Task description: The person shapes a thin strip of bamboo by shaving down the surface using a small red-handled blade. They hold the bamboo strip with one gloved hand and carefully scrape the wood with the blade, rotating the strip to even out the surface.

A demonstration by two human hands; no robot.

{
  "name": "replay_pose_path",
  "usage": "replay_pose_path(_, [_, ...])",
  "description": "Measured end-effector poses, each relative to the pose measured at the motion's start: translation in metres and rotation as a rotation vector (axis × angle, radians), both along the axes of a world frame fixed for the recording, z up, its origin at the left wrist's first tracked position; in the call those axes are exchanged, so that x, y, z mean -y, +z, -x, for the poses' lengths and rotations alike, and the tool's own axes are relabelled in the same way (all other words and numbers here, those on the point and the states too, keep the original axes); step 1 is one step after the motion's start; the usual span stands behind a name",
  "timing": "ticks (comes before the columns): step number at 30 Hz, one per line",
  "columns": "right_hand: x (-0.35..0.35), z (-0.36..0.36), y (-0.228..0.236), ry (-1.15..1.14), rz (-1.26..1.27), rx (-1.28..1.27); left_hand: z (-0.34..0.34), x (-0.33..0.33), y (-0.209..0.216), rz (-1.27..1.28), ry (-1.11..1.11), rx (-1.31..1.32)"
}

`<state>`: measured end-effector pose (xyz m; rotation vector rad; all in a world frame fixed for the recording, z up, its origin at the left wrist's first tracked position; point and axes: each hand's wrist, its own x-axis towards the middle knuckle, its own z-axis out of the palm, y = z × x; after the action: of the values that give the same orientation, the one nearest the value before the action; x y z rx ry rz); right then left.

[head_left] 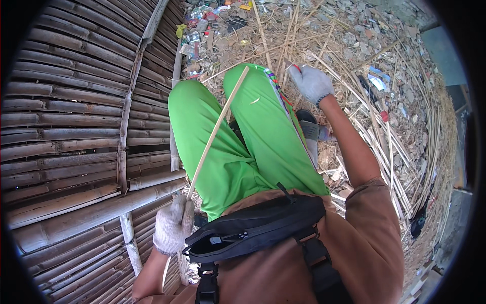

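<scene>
My left hand [171, 228], in a pale knit glove, is closed around a long thin bamboo strip [217, 129]. The strip slants up and away across my green trousers, its far end over my knee. A pale curved piece [165, 273] shows below that glove; whether it belongs to the same strip I cannot tell. Out beyond my right knee, my right hand [313, 83], also gloved, is closed on a small tool with a red part [296, 68]. Most of this tool is hidden by the fingers, so its kind is unclear. The right hand is well apart from the strip.
A wall of bamboo slats [76, 121] runs close along my left. Shavings and litter [243, 35] cover the ground ahead. Several split bamboo strips [390, 167] lie to my right. A black waist bag [258, 228] sits across my lap, partly unzipped.
</scene>
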<state>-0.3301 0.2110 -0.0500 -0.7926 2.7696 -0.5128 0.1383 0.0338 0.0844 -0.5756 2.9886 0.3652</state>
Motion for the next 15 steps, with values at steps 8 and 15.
replay_pose_path(8, [0.008, -0.038, 0.01, 0.197, 0.2, 0.052, 0.06, 0.003, -0.031, -1.085, 0.556, 0.04])
replay_pose_path(15, [0.013, -0.059, 0.02, 0.232, 0.169, 0.113, 0.095, -0.003, -0.034, -1.174, 0.558, 0.076])
